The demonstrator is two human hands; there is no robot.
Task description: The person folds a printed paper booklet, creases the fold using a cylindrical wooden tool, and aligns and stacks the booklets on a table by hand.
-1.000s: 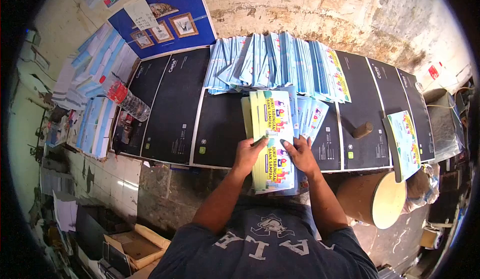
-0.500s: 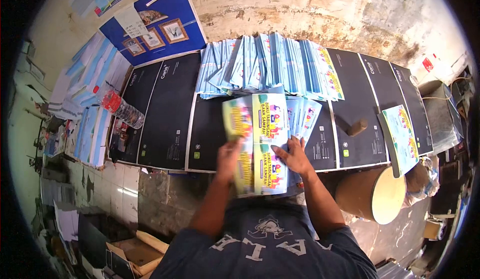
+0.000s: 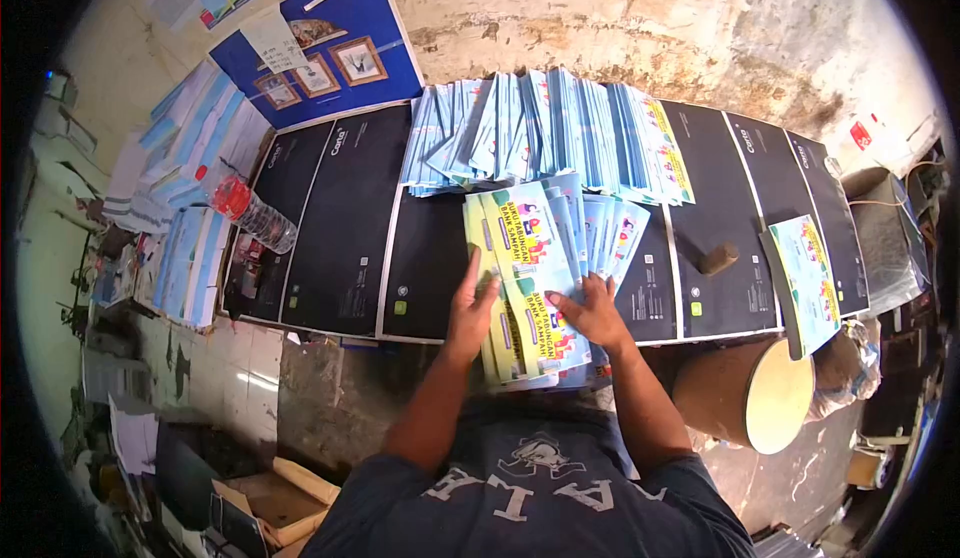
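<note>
We have both hands on a stack of booklets [image 3: 540,258] at the near side of the desk [image 3: 340,198]. The stack lies slanted, its far end over the desk and its near end jutting out past the front edge, toward our shirt [image 3: 520,488]. The covers are yellow and blue with bright figures, and several lower ones peep out in steps along the left side.

Our right hand [image 3: 592,313] is partly closed on the stack, thumb pressed on the top cover and fingers at the right edge. Our left hand [image 3: 472,308] is at the left edge, its thumb and forefinger parted; we cannot tell whether it grips any booklet.

Just beyond the stack, to its right, some fanned booklets [image 3: 622,233] lie on the desk, and behind them a long row of booklets [image 3: 545,128] leans together near the wall [image 3: 590,8]. To the right we have a wooden peg [image 3: 718,258] and, farther over, a small pile of booklets [image 3: 805,283] that overhangs the front edge. Well to the left are a red-labelled bottle [image 3: 250,213] and piles of paper [image 3: 190,263].
</note>
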